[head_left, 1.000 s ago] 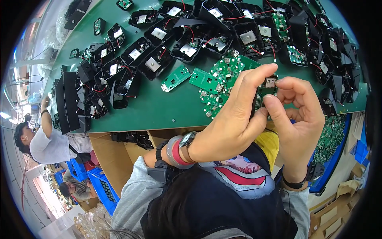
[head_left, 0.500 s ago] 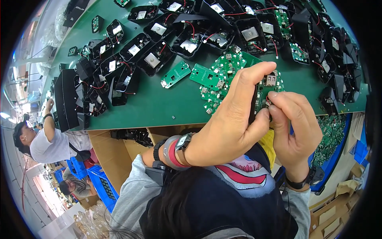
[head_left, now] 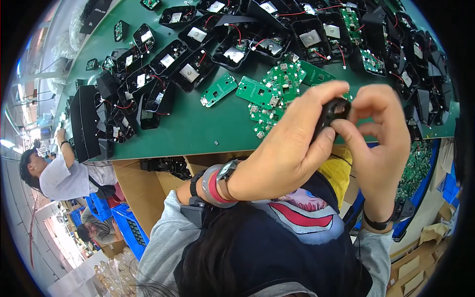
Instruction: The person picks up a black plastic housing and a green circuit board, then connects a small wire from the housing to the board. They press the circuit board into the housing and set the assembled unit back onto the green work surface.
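Note:
My left hand (head_left: 294, 143) is wrapped round a small black plastic housing (head_left: 327, 118), holding it over the near edge of the bench. A rounded end with openings points up between my hands. My right hand (head_left: 381, 133) pinches that end with thumb and bent index finger. Whatever sits inside the housing is hidden by my fingers. Just beyond my left hand lies a pile of loose green circuit boards (head_left: 284, 79). One more green board (head_left: 219, 90) lies apart, to the left of the pile.
Black open housings (head_left: 190, 73) with metal plates and red wires crowd the far side of the green bench (head_left: 193, 131). An open cardboard box (head_left: 136, 193) stands below its edge. Right, a blue bin (head_left: 418, 168) holds many boards. At left, a person (head_left: 64, 171) works.
The housing has turned in my hands, so the green board and metal socket seen before no longer show. My right hand has risen and shifted its grip to the housing's upper end.

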Available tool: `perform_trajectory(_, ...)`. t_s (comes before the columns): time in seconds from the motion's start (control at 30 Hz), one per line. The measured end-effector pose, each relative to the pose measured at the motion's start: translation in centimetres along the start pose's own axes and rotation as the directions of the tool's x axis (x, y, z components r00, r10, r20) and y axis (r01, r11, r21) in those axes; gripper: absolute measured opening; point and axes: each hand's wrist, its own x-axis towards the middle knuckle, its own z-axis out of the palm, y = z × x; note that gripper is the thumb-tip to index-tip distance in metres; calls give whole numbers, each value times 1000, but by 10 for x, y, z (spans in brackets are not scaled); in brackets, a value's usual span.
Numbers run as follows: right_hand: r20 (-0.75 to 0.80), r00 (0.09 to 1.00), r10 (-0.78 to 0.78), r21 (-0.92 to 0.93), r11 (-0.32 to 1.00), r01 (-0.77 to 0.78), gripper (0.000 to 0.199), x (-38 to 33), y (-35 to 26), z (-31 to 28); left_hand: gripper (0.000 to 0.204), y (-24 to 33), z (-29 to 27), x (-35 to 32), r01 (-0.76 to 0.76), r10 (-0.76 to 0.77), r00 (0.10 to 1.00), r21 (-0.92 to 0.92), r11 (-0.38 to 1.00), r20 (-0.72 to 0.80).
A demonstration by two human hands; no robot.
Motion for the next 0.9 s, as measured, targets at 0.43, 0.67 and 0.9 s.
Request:
perform_trajectory(0.43, -23, 994, 104, 484, 872, -80, 17, -21, 17, -2, 42, 2, -17, 5, 460, -427, 876, -657, 597, 226)
perform_trajectory(0.67, 47, 960, 275, 447, 854, -266, 44, -34, 7, 27, 49, 3, -20, 8, 517, -458, 843, -657, 548, 281)
perform_trajectory(0.9, 235, 936, 262, 636, 687, -352, 39, -15, 14, 24, 53, 1, -23, 11, 407, -323, 913, -606, 684, 249)
